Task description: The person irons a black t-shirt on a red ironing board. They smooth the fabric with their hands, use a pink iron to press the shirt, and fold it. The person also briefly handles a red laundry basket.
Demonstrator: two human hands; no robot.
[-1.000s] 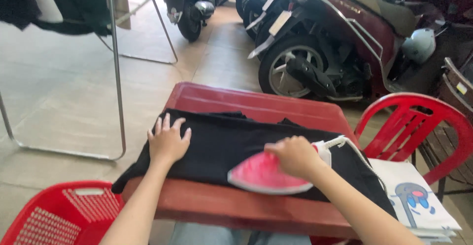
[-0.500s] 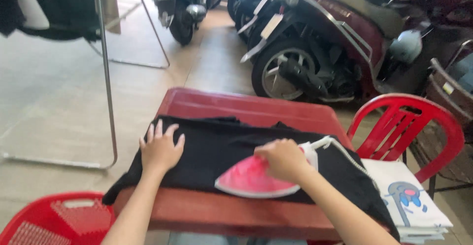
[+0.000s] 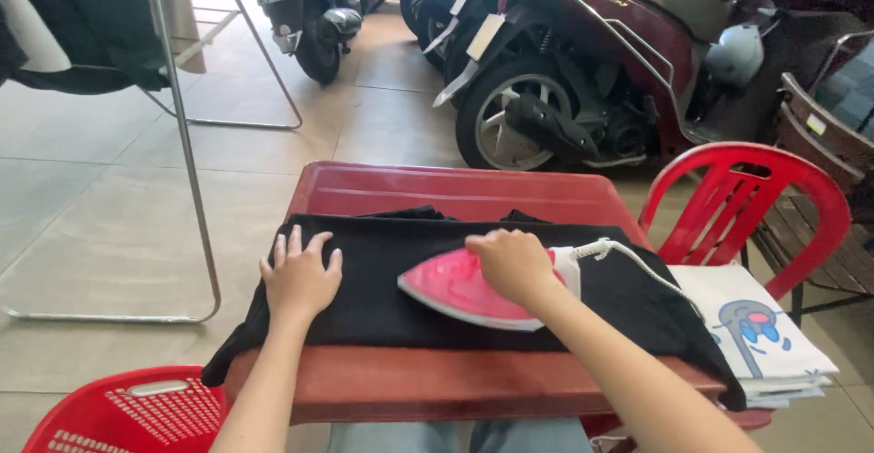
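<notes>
A black garment [image 3: 391, 303] lies spread flat over a red plastic table [image 3: 455, 193]. My left hand [image 3: 300, 275] presses flat on the garment's left part, fingers apart. My right hand [image 3: 512, 264] grips the handle of a pink and white iron [image 3: 455, 291], which rests sole-down on the cloth with its tip pointing left. The iron's white cord [image 3: 637, 262] runs off to the right over the garment.
A red plastic chair [image 3: 756, 203] at the right holds a stack of folded white clothes [image 3: 756, 335]. A red basket [image 3: 127, 412] sits at bottom left. A metal clothes rack [image 3: 187, 134] stands at left. Parked motor scooters [image 3: 583, 61] fill the back.
The iron has slid left along the garment with my right hand on it. My left hand stays pressed flat on the cloth.
</notes>
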